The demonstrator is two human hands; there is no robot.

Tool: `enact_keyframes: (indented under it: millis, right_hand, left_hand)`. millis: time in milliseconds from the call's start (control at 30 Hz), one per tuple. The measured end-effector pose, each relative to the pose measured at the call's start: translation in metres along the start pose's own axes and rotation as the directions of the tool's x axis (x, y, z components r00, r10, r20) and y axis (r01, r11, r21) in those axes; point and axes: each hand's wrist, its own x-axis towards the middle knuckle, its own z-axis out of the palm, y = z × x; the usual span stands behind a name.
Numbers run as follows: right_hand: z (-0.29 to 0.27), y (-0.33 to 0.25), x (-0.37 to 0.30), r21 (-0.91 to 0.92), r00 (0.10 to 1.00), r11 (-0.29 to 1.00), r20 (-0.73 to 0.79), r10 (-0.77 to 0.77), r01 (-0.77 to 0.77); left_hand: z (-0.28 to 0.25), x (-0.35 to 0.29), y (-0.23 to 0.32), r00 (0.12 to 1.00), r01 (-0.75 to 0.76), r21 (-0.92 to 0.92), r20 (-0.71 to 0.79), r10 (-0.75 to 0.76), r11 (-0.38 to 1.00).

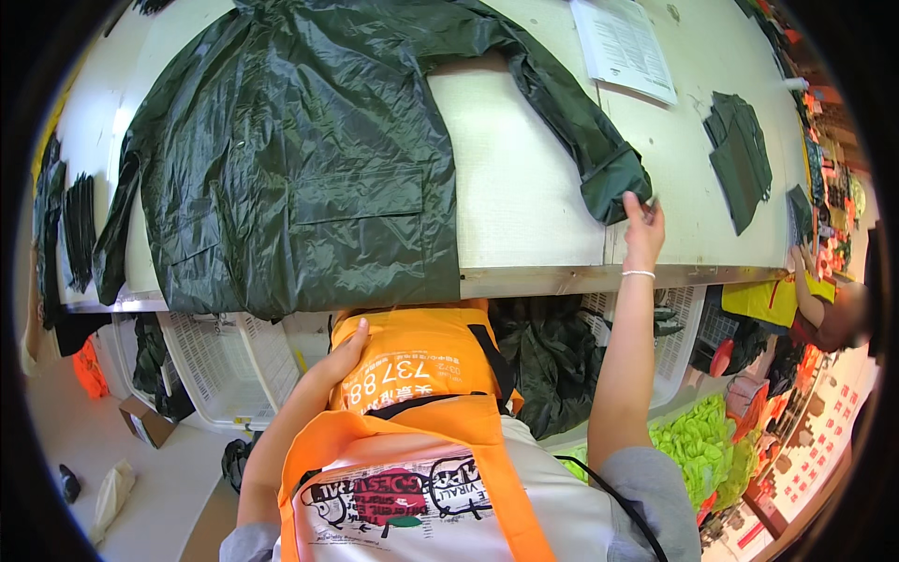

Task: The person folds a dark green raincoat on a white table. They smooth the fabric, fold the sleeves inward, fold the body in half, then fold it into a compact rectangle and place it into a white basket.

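A dark green, shiny raincoat (309, 140) lies spread on the white table, its hem along the front edge and a flap pocket facing up. Its right-side sleeve stretches out toward the right, ending in a turned-up cuff (613, 183). My right hand (644, 229) pinches that cuff's edge between thumb and fingers. Lower down on the left, my left hand (345, 358) rests against my orange apron (421, 351), fingers stretched and holding nothing; part of it is hidden by the apron's fold.
Printed sheets (626, 47) lie behind the sleeve, and folded dark green pieces (740, 159) sit farther right. White plastic crates (220, 365) and dark cloth (552, 365) are under the table. Another person's arm (807, 295) reaches in at the far right.
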Motion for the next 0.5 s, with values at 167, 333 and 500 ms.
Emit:
enact_keyframes:
  millis: [167, 333, 500]
  right_hand:
    - [0.020, -0.050, -0.027, 0.199, 0.953, 0.931, 0.065, 0.297, -0.304]
    - [0.049, -0.105, -0.097, 0.635, 0.594, 0.009, 0.717, 0.366, -0.773]
    - [0.088, -0.139, -0.171, 0.504, 0.433, -0.311, 0.860, 0.271, -0.806]
  left_hand:
    - [0.041, -0.124, 0.093, 0.960, -0.076, 0.794, -0.105, 0.259, 0.603]
    - [0.057, -0.121, 0.180, 0.862, -0.396, 0.656, 0.025, 0.506, 0.643]
    - [0.101, -0.044, 0.257, 0.299, -0.877, 0.448, 0.229, 0.927, 0.172]
